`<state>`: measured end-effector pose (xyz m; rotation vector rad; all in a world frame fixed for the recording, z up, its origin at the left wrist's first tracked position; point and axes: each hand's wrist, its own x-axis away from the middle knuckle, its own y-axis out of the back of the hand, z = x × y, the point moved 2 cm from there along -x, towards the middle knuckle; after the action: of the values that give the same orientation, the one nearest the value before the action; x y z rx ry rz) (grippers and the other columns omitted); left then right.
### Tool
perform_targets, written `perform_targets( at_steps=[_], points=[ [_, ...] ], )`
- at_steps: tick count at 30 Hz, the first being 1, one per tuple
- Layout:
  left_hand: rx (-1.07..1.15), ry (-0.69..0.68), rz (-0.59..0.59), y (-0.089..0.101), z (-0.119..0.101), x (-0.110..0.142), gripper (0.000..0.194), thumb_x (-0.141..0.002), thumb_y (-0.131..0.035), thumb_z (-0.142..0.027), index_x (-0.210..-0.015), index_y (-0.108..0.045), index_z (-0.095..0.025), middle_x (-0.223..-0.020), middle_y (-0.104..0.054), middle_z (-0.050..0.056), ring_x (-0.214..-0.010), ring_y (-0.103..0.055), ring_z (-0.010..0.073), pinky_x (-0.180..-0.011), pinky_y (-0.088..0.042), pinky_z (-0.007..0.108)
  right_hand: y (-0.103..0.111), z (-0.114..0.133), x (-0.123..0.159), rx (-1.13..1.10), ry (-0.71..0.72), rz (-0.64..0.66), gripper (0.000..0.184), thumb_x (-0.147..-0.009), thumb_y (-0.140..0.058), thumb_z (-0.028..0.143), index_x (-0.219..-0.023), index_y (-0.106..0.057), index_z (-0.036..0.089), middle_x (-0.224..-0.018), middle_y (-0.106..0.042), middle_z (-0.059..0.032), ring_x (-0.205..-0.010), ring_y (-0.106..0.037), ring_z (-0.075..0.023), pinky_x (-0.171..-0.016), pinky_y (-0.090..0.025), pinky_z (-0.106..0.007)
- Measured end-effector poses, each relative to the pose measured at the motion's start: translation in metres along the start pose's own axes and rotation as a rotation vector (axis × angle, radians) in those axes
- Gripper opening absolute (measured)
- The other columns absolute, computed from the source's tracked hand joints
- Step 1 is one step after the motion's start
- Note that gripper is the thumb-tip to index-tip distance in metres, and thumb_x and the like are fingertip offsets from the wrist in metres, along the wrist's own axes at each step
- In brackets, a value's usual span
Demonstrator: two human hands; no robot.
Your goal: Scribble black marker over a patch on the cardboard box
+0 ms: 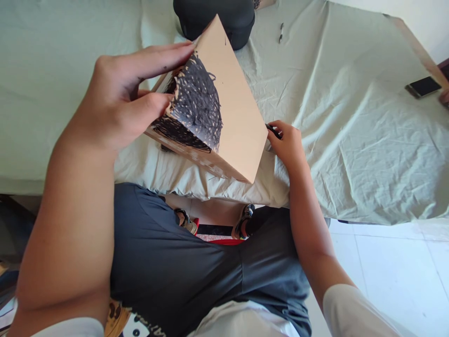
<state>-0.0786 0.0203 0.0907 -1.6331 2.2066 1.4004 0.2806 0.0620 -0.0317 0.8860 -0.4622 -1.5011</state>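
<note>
Cardboard box | light, stiff, crushable (one face inked black) | pinched at upper corner by left hand | right hand curled round black marker beside lower edge

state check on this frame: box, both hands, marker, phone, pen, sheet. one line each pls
cardboard box: tilted up on one edge, one corner scribbled black.
left hand: gripping the box at the scribbled corner.
right hand: closed on a dark marker, beside the box.
marker: held, mostly hidden.
phone: lying flat, screen dark.
pen: lying loose on the sheet.
sheet: spread out, wrinkled.
</note>
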Motion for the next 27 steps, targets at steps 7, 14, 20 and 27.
perform_targets(
  at_steps=[7,14,20,27],
  points=[
    [0.005,-0.03,-0.005,-0.0013,0.0,0.0011,0.064,-0.092,-0.064,-0.053,-0.155,-0.06,-0.044,-0.152,-0.065,-0.018,-0.156,-0.05,0.0361,-0.123,-0.035,0.062,-0.0011,-0.0032,-0.0013,-0.004,-0.009,-0.025,0.012,-0.101,-0.059,0.036,-0.097,-0.065,0.026,-0.083,-0.07,-0.0047,-0.083,-0.068,-0.0253,-0.082,-0.05,-0.041],
    [0.005,-0.007,-0.01,-0.002,-0.0043,0.001,0.068,-0.093,-0.063,-0.058,-0.157,-0.06,-0.035,-0.147,-0.07,-0.012,-0.155,-0.049,0.0367,-0.121,-0.04,0.055,-0.004,-0.007,-0.0012,-0.066,-0.04,-0.022,0.009,-0.106,-0.051,0.036,-0.102,-0.056,0.029,-0.081,-0.068,-0.0033,-0.08,-0.065,-0.025,-0.083,-0.049,-0.043],
    [0.024,-0.035,0.008,-0.0011,-0.0013,0.0003,0.063,-0.094,-0.066,-0.051,-0.156,-0.059,-0.044,-0.154,-0.064,-0.018,-0.156,-0.05,0.0343,-0.123,-0.037,0.058,0.0003,-0.0047,-0.0007,-0.072,-0.077,-0.03,0.023,-0.107,-0.047,0.039,-0.086,-0.048,0.029,-0.073,-0.058,-0.0029,-0.081,-0.064,-0.0274,-0.084,-0.049,-0.044],
    [-0.011,-0.045,0.011,-0.0012,-0.0001,0.0003,0.062,-0.094,-0.064,-0.059,-0.155,-0.057,-0.05,-0.147,-0.067,-0.02,-0.155,-0.05,0.0331,-0.121,-0.037,0.058,0.0051,0.0027,0.0001,-0.131,-0.055,-0.051,0.054,-0.11,-0.034,0.066,-0.073,-0.043,0.027,-0.07,-0.052,-0.0025,-0.08,-0.061,-0.0253,-0.085,-0.051,-0.044]
  ],
)
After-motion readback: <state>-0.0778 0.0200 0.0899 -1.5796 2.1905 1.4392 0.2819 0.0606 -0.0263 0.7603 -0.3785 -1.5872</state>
